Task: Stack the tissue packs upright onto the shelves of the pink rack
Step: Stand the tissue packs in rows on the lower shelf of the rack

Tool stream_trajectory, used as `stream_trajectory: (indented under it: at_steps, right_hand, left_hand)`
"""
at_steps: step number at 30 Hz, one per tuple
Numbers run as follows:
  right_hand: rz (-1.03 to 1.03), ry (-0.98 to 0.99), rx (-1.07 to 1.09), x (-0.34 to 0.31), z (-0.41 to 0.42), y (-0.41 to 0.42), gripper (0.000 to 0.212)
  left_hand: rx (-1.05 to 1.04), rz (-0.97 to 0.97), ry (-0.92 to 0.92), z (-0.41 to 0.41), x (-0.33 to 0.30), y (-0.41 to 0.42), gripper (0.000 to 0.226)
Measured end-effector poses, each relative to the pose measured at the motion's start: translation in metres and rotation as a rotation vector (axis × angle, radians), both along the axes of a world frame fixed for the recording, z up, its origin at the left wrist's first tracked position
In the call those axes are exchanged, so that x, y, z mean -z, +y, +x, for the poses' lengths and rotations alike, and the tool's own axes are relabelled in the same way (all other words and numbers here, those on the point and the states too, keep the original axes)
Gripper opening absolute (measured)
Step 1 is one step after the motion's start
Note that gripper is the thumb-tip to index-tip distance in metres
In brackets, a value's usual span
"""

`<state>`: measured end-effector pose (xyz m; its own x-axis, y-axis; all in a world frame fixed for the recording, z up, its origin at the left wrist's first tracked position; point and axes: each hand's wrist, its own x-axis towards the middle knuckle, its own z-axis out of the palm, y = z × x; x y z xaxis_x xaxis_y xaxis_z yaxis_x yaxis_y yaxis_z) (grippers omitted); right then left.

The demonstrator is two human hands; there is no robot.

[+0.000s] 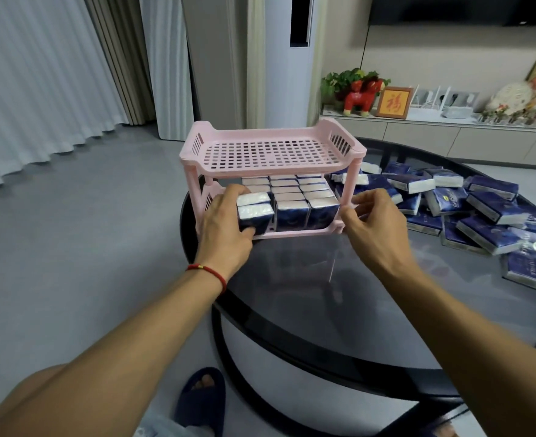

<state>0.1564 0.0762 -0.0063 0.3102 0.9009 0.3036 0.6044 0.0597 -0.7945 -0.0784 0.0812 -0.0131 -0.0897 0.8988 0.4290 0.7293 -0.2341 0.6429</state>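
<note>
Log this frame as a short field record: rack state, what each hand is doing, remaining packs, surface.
rack: pink rack, two tiers, on the glass table
top shelf: holds no packs
lower shelf: rows of upright tissue packs, nearly full
left hand: grips two packs at the lower shelf's front left
right hand: fingers curled at the rack's front right post; whether it grips the post is unclear
loose packs: piled flat on the table, right of the rack

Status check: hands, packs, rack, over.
Left hand grips two packs at lower shelf. Right hand holds rack post. Top shelf bare; loose packs on table.
</note>
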Motion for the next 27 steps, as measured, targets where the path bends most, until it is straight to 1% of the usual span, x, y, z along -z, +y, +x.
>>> stream_trajectory:
  at_steps: [2,3,4,6,8,10,11,12,15,19,22,25,27]
  right_hand:
    - [-0.025,0.016,0.035,0.002,-0.001,0.009,0.042]
    - [-0.056,0.02,0.033,0.002,-0.002,0.013,0.049]
    - [-0.091,0.034,0.018,0.003,-0.003,0.016,0.05]
    - [-0.133,0.089,-0.034,0.004,-0.005,0.019,0.043]
    - [-0.126,0.121,-0.063,0.006,-0.006,0.022,0.031]
    - [-0.1,0.126,-0.053,0.008,-0.005,0.025,0.02]
    - [-0.091,0.127,-0.042,0.008,-0.004,0.027,0.018]
    - [-0.086,0.124,-0.036,0.008,-0.004,0.028,0.018]
    - [-0.078,0.113,-0.047,0.009,-0.001,0.03,0.018]
    - [-0.071,0.09,-0.059,0.01,0.001,0.031,0.02]
    - [-0.064,0.071,-0.066,0.01,0.002,0.032,0.022]
    - [-0.063,0.08,-0.074,0.012,0.003,0.031,0.017]
    - [-0.075,0.091,-0.085,0.013,0.002,0.03,0.018]
  left_hand:
    - [-0.016,-0.033,-0.013,0.003,0.001,0.011,0.059]
    - [-0.031,-0.056,-0.018,0.004,0.002,0.017,0.06]
    - [-0.051,-0.078,-0.018,0.005,0.002,0.022,0.061]
    - [-0.074,-0.11,-0.021,0.006,0.005,0.031,0.065]
    - [-0.053,-0.129,-0.019,0.007,0.01,0.038,0.07]
    - [-0.034,-0.158,-0.02,0.01,0.015,0.043,0.081]
    - [-0.033,-0.17,-0.024,0.011,0.017,0.046,0.087]
    - [-0.03,-0.18,-0.026,0.012,0.018,0.048,0.09]
    - [0.006,-0.206,-0.013,0.014,0.016,0.052,0.088]
    - [0.014,-0.184,0.028,0.012,0.017,0.059,0.087]
    - [0.018,-0.17,0.013,0.009,0.02,0.065,0.085]
    - [0.036,-0.174,-0.01,0.007,0.02,0.067,0.087]
    - [0.049,-0.193,-0.035,0.006,0.019,0.067,0.088]
